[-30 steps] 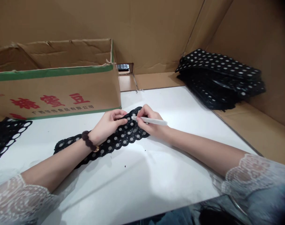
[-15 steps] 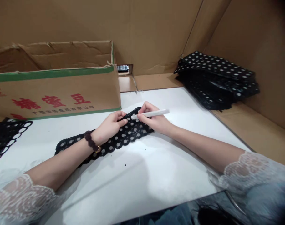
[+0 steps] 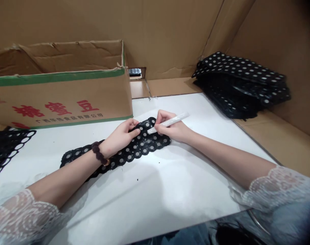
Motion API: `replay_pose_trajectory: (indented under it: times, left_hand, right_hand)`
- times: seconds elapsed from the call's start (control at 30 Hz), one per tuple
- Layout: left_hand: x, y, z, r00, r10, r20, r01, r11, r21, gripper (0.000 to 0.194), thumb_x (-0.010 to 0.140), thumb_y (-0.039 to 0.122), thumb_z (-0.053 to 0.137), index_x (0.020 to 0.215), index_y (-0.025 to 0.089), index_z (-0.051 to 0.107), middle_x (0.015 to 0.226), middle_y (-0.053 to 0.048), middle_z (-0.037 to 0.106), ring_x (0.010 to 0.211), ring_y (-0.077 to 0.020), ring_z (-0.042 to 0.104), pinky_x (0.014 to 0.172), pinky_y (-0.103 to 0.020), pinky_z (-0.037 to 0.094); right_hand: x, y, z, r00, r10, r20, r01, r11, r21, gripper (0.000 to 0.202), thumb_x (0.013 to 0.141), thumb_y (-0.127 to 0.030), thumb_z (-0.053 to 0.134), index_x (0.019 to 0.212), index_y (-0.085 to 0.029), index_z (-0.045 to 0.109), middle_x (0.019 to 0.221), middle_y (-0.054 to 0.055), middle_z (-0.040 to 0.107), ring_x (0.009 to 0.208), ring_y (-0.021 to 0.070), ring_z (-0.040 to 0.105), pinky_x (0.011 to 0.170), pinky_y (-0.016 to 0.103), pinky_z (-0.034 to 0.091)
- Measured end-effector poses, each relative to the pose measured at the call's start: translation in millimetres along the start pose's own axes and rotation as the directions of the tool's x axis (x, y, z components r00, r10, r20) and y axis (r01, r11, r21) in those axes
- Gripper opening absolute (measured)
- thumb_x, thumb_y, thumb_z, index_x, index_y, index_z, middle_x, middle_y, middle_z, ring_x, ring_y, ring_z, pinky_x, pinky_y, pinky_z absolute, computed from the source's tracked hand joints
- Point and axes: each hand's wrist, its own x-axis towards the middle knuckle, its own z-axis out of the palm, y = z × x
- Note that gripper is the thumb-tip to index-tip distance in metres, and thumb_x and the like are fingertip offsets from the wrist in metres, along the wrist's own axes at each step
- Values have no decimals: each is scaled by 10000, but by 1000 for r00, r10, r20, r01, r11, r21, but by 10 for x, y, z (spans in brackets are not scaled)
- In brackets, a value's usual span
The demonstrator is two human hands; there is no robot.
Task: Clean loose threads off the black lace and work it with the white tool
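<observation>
A black strip with rows of pale round dots and scalloped edges (image 3: 136, 148) lies slantwise on the white table (image 3: 134, 200). My left hand (image 3: 121, 136) grips its upper edge, thumb on top and fingers partly hidden behind. In my right hand (image 3: 171, 126) is a white pen-like stick (image 3: 174, 119), pinched between thumb and fingers. Its tip points down left and meets the dotted surface near the strip's right end; whether it presses on a dot I cannot tell.
An open cardboard box (image 3: 68, 92) with red lettering stands at the back left. Black sheeting with ring-shaped holes (image 3: 9, 146) lies at the left edge. More dotted black sheets (image 3: 241, 85) are piled at the right. Cardboard walls (image 3: 170, 34) enclose the table's back and right side.
My right hand has shifted slightly right, and the stick's tip has moved right and a little down over the dots. My left hand stays on the strip. The view has shifted slightly.
</observation>
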Motion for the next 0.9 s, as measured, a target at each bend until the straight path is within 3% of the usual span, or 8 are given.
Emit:
replay_pose_trajectory:
  times: [0.2,0.5,0.6,0.73,0.83,0.9]
  left_hand:
    - [-14,47,-3,1000,30,0,-30,981,190,247,694,317,584,870,162,508,833,0,576,774,-156,534,686,-259,393]
    - [-43,89,25,998,-61,-4,61,988,140,210,703,307,563,834,144,570,792,-13,618,711,-161,558,609,-250,407]
    - [-55,97,64,997,-66,-30,70,989,134,196,711,299,544,819,138,570,752,-9,607,670,-154,546,577,-245,395]
    - [-57,106,112,996,-24,-87,39,984,174,181,709,292,544,785,131,573,754,-12,608,685,-160,539,614,-258,392]
    - [-53,101,115,996,-16,-85,31,984,178,190,715,292,536,808,130,572,792,-19,617,719,-171,545,639,-266,395]
    - [-51,82,106,997,-12,-70,26,980,197,193,723,295,523,823,135,566,800,-17,616,727,-171,546,642,-266,397]
  right_hand:
    - [1,23,12,998,-67,-1,67,995,-72,120,687,-122,497,642,-177,400,556,-59,393,488,64,333,463,209,259]
    - [-19,22,40,989,-145,9,144,970,-198,119,753,-200,495,678,-172,408,590,-39,452,504,66,379,478,195,304]
    - [-30,39,95,970,-238,59,244,925,-293,131,780,-191,466,677,-175,387,602,-37,434,513,65,380,494,191,315]
    - [-57,58,211,919,-371,132,388,796,-465,166,817,-144,369,662,-186,328,634,-17,376,598,95,373,569,215,333]
    - [-67,58,258,921,-373,114,372,753,-543,151,821,-142,343,678,-188,333,656,-1,392,640,117,375,599,242,338]
    - [-54,51,229,948,-313,53,299,826,-477,125,803,-164,387,686,-186,351,647,-6,415,612,110,388,578,239,338]
